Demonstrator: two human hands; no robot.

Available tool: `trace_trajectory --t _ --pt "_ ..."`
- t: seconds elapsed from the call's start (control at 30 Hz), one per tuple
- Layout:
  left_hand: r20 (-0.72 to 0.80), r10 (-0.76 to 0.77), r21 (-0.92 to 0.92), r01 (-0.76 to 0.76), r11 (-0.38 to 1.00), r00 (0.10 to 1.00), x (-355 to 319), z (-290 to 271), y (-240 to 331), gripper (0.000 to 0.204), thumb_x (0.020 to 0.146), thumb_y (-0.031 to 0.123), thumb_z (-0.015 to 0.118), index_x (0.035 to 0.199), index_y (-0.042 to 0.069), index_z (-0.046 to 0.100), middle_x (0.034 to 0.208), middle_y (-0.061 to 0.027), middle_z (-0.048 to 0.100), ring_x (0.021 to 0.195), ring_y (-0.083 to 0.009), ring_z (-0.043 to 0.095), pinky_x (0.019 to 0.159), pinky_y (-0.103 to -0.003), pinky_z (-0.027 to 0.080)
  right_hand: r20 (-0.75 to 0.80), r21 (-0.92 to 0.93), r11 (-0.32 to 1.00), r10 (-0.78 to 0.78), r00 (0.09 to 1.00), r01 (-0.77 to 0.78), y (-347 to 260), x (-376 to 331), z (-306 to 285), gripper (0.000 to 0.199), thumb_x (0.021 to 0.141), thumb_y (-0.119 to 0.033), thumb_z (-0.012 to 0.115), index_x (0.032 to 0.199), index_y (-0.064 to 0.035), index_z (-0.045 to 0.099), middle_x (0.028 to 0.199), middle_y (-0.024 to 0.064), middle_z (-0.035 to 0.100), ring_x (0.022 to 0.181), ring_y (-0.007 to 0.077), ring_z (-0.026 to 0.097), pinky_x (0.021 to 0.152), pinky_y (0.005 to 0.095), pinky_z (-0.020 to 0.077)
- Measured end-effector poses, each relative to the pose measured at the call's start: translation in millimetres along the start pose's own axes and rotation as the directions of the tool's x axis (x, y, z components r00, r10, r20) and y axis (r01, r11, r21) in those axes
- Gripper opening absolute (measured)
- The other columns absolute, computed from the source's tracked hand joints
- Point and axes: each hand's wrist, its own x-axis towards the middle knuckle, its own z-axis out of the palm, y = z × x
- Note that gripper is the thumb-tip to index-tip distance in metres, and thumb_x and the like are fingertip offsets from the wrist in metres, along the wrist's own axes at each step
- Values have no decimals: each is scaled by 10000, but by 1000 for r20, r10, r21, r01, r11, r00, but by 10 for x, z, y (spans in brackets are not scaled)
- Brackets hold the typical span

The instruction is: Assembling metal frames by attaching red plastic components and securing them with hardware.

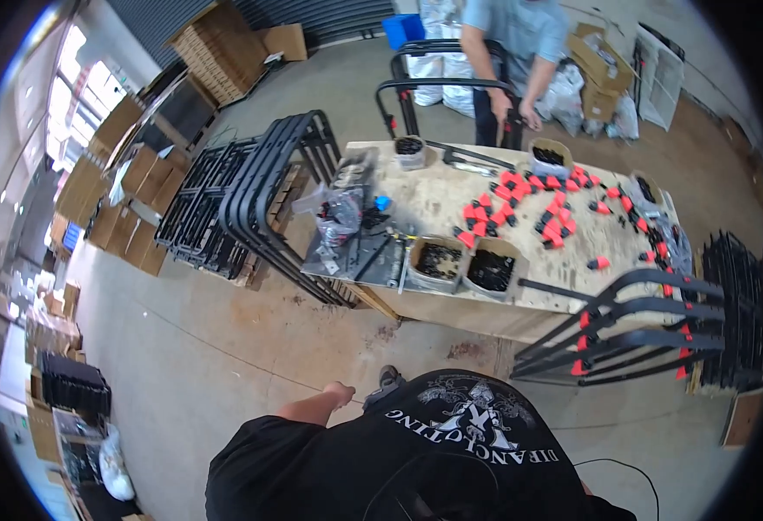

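Observation:
My left hand [340,396] hangs low over the concrete floor, in front of my black shirt. Its fingers look loosely curled, and nothing shows in them. My right hand is out of view. Ahead of me stands a wooden worktable [381,187], apart from my hand. Along its near edge sit two tubs of small black parts, a left tub [434,282] and a right tub [491,289]. Several red-and-black plastic pieces [558,227] lie scattered over the right half of the tabletop. A clear plastic bag [340,213] rests at the left end.
Black bent-tube frames [269,187] are stacked left of the table; more frames with red pieces [629,326] lean at its right. Across the table, a co-worker in a light blue shirt [516,30] handles a black frame [438,84]. Cardboard boxes [143,178] stand farther left.

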Motion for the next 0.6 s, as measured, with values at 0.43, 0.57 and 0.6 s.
trace_trajectory --t 0.43,0.57,0.6 --pt "-972 169 13 -685 728 161 467 -4607 -179 355 827 258 698 1076 10 645 1053 -176 673 1023 -347 635 919 -424 508 -7 -46 995 84 996 -85 -2074 650 -1336 446 847 -429 663 1028 -31 750 1073 219 725 1027 347 697 879 450 542" --pt "-959 283 185 -691 699 30 255 -5560 180 517 811 309 694 1231 22 607 1167 -191 652 1108 -371 618 981 -439 486 -22 -21 991 128 991 -129 -2344 660 -1455 445 847 -421 665 1032 -25 746 1073 220 725 1026 348 696 878 449 542" --pt "-950 293 128 -718 684 110 291 -5693 281 518 830 330 690 1239 21 611 1179 -203 663 1123 -379 623 986 -438 485 -30 -12 990 143 989 -143 -2349 666 -1488 445 847 -420 666 1033 -23 746 1073 220 725 1026 348 696 878 448 542"
